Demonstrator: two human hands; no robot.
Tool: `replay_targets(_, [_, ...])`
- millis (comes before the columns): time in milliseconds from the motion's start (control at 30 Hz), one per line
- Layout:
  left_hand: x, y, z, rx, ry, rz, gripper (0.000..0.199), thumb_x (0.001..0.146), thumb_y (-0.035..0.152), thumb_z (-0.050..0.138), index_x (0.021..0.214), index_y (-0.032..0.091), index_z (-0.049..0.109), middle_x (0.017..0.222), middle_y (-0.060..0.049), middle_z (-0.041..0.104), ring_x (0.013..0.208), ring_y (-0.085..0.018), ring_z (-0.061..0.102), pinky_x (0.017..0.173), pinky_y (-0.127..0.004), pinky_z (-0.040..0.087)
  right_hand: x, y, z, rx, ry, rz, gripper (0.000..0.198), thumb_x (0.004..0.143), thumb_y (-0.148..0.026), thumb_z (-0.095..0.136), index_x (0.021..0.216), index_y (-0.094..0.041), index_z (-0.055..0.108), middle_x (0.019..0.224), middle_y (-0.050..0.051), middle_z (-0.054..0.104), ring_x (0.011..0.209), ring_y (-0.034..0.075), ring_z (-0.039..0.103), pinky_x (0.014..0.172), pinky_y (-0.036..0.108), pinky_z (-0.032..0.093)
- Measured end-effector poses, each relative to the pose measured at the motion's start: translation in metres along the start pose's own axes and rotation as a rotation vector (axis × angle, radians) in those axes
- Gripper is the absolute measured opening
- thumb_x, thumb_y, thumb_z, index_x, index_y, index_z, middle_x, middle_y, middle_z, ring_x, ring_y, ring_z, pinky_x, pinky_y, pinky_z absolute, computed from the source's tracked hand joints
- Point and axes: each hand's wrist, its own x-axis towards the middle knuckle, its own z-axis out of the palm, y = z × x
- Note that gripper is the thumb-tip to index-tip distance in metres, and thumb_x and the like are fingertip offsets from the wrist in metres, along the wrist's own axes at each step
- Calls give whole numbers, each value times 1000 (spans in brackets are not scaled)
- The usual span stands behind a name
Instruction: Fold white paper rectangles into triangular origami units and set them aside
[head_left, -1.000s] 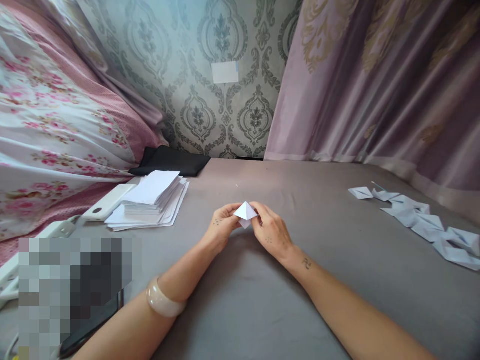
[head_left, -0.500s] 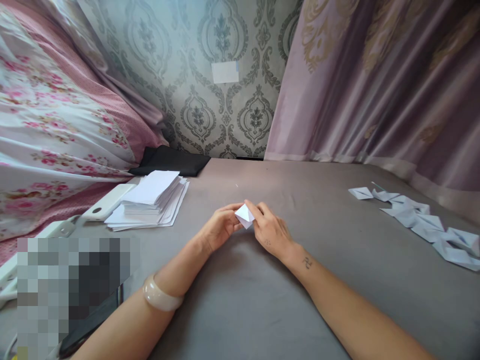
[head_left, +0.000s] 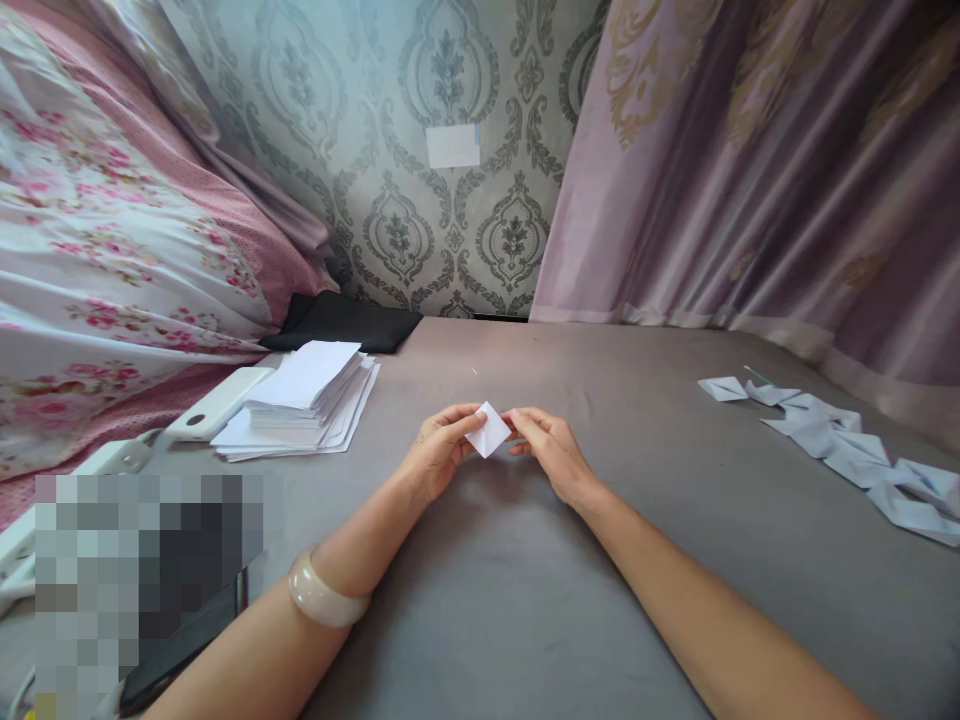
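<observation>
A small white folded paper (head_left: 487, 432), diamond-shaped with a crease down its face, is held up over the grey cloth in the middle. My left hand (head_left: 442, 445) pinches its left side, thumb on the front and fingers behind. At the right corner, the bent fingertips of my right hand (head_left: 551, 450) touch the paper; their exact grip is partly hidden. Off to the right lie several folded white paper pieces (head_left: 855, 455) in a loose row. A stack of white paper sheets (head_left: 304, 390) sits to the left.
Beyond the stack is a black folded item (head_left: 345, 320). White power strips (head_left: 217, 405) run along the left edge, near a dark phone-like object (head_left: 184, 650) partly blurred out. A patterned wall (head_left: 450, 230) and curtains (head_left: 675, 200) border the grey cloth surface (head_left: 510, 620).
The folded paper has turned from a raised, faceted look to a flatter diamond facing me. My left thumb now lies on its front, and my right hand has shifted slightly right.
</observation>
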Motion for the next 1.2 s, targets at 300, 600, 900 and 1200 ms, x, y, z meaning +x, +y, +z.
replay_targets(300, [-3,-2,1,66,-40,33,29,62,28,81,84,12,71,79,-5,68,71,-14,62,69,-26,47,-3,0,4,45,-8,-4,32,70,-45,67,85,-17,71,83,6,69,77,16,61,69,29,47])
replay_targets(600, [-1,-4,-1,145,1,54,27,62,30,80,81,13,71,75,-5,69,68,-14,60,68,-26,44,-1,2,3,-2,32,-3,29,68,-45,69,75,-16,70,69,2,66,65,13,57,66,28,45])
replay_targets(900, [-6,-5,5,238,-62,125,29,65,31,78,85,14,65,75,-3,67,68,-12,59,67,-23,42,-4,0,4,123,-29,10,34,69,-46,69,87,-17,71,83,5,71,75,15,61,71,29,45])
replay_targets(1200, [-10,0,6,199,-125,53,30,72,42,71,81,13,67,81,-6,65,78,-16,60,73,-28,46,3,6,0,263,43,116,26,63,-39,74,74,-16,72,69,2,67,65,13,56,65,27,41])
